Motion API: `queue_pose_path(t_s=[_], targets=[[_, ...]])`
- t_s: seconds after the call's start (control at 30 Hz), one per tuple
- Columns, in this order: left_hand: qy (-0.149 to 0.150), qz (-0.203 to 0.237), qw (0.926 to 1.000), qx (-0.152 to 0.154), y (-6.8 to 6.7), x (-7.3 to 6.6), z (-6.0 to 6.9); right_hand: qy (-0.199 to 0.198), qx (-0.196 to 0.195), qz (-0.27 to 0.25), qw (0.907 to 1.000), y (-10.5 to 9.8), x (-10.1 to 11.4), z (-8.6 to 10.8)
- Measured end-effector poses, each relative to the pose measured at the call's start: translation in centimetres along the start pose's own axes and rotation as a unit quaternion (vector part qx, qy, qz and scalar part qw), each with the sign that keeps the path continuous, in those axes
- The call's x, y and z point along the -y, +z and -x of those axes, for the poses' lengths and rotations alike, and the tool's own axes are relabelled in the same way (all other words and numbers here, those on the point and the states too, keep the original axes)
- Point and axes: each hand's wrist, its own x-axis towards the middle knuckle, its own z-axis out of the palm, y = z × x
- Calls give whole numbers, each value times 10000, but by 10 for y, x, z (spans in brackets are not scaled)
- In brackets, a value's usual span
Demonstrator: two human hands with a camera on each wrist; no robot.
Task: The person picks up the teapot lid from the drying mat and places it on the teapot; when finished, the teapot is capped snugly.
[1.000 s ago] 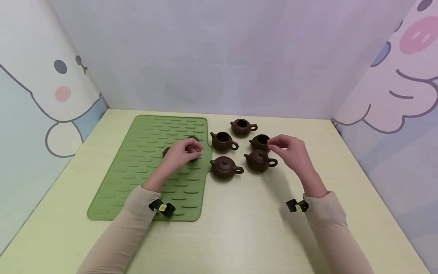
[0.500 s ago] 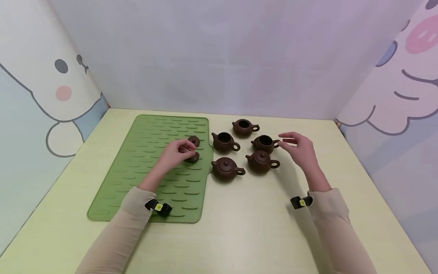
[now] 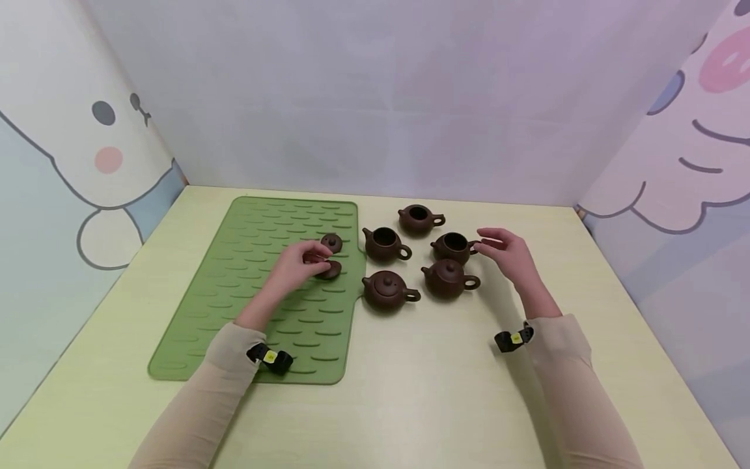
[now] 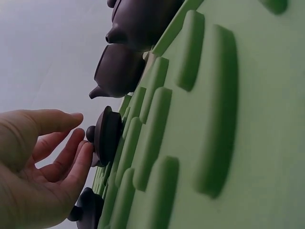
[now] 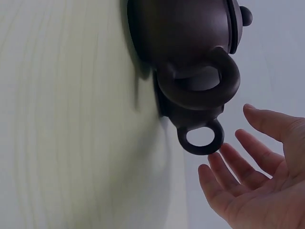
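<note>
My left hand (image 3: 299, 266) is over the green mat, fingers loosely bent. In the left wrist view its thumb and fingertips are spread around the knob of a dark brown teapot lid (image 4: 108, 136), with a gap visible. Another lid (image 3: 331, 243) lies just behind on the mat, and a third lid (image 4: 89, 212) shows low in the left wrist view. My right hand (image 3: 510, 255) is beside the handle of a lidless teapot (image 3: 454, 246), fingers relaxed and apart. Its fingertips are close to that handle (image 5: 201, 151); whether they touch it I cannot tell.
In front of the lidless teapot stands a lidded teapot (image 3: 446, 279). Another lidded teapot (image 3: 383, 291) is nearer the mat's edge. Two more open teapots, one by the mat (image 3: 383, 245) and one behind (image 3: 416, 220), stand on the table. The green mat (image 3: 234, 306) covers the left side.
My left hand has drawn slightly back to the left, exposing the lids more. My right hand has shifted right, from the lidless teapot's rim to beside its handle.
</note>
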Motion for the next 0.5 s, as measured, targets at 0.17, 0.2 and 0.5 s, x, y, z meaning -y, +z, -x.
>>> queue_pose_path(t_s=[0.17, 0.2, 0.5], targets=[[-108, 20, 9999, 75, 0, 1, -1, 144, 339, -235, 9990, 4, -5, -6], [-134, 37, 9999, 89, 0, 1, -1, 144, 367, -246, 9989, 5, -6, -7], [-326, -97, 9993, 180, 1, 0, -5, -157, 300, -443, 9984, 9, -15, -14]])
